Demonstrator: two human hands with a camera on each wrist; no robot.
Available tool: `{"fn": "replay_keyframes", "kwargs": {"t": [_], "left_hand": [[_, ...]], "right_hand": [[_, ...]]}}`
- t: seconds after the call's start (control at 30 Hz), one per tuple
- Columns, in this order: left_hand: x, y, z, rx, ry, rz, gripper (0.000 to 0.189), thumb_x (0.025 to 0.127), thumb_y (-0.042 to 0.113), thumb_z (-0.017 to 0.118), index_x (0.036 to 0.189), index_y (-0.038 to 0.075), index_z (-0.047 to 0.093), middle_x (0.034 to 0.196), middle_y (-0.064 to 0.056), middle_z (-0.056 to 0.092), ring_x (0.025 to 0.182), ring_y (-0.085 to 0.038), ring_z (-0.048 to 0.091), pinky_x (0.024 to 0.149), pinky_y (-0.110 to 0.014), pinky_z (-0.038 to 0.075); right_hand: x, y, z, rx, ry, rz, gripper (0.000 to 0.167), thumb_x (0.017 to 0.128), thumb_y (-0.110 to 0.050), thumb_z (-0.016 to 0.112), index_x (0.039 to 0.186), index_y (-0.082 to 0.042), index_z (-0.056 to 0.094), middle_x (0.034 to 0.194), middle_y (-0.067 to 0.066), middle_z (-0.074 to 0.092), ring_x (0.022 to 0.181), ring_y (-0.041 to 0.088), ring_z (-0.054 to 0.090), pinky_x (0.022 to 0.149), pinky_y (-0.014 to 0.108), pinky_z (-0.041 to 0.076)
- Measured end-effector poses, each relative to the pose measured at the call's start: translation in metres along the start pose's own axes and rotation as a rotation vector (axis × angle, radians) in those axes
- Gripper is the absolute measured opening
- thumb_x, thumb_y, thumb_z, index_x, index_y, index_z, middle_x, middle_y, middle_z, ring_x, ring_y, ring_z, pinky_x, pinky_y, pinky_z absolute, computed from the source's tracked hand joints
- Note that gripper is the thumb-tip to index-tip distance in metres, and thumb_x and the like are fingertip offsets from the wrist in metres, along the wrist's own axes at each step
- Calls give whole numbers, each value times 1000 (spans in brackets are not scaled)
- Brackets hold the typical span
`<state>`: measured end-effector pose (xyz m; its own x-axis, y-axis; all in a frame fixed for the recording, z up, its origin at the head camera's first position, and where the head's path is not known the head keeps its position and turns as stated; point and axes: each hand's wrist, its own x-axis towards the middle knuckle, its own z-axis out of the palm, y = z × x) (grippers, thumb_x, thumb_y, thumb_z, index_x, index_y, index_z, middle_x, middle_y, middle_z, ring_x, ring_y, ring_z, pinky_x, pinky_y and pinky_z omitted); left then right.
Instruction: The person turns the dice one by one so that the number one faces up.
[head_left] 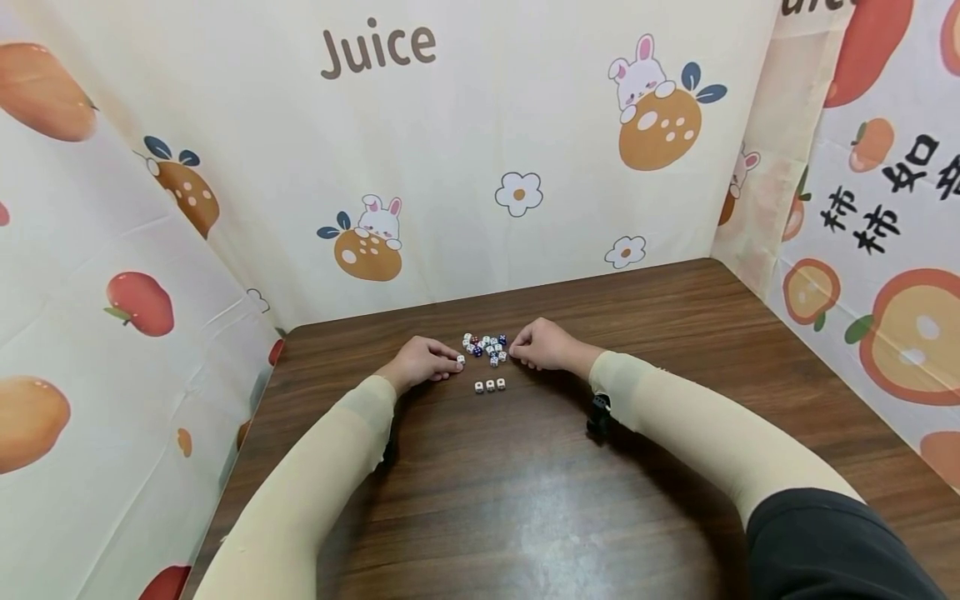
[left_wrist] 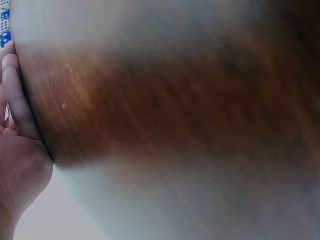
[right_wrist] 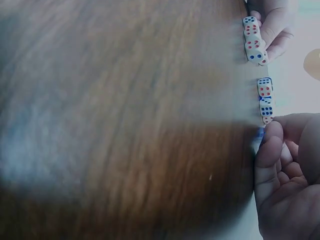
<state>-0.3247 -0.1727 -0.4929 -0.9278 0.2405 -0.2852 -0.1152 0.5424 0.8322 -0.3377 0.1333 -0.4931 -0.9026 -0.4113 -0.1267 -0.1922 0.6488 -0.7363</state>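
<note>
In the head view, my left hand [head_left: 426, 362] pinches a white die [head_left: 461, 359] between thumb and fingers, at the left side of a loose cluster of dice [head_left: 486, 342]. At the cluster's right side, my right hand [head_left: 546, 344] has its fingers curled, thumb and forefinger tips together. In the right wrist view those tips meet right at a partly hidden die [right_wrist: 268, 120]; I cannot tell whether they grip it. The cluster mixes white, blue and red dice. Nearer to me, three white dice [head_left: 490, 386] stand in a short, slightly spaced row.
A dark brown wooden table [head_left: 495, 483] carries everything. Printed cloth [head_left: 465, 117] hangs behind it and at both sides. Black wrist gear [head_left: 599, 415] hangs under the right forearm, low over the tabletop. The left wrist view is mostly blurred wood.
</note>
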Motion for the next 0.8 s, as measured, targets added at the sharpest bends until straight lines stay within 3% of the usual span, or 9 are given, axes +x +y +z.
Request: {"fn": "replay_keyframes", "kwargs": {"t": [0.3,0.8], "left_hand": [[-1,0,0,-6,-1,-2,24,99,17,91,120,5,88,101,-4,85,76,-7,71,69,-21,63],[2,-3,0,0,0,-5,22,100,18,91,119,7,89,101,-3,85,78,-8,72,70,-22,64]], "right_hand": [[1,-5,4,16,19,27,21,108,-26,81,98,-10,90,68,-3,71,57,10,63,55,25,56],[-2,-4,1,31,-2,9,18,109,-14,73,108,-6,89,72,-1,72,60,9,64,58,25,58]]}}
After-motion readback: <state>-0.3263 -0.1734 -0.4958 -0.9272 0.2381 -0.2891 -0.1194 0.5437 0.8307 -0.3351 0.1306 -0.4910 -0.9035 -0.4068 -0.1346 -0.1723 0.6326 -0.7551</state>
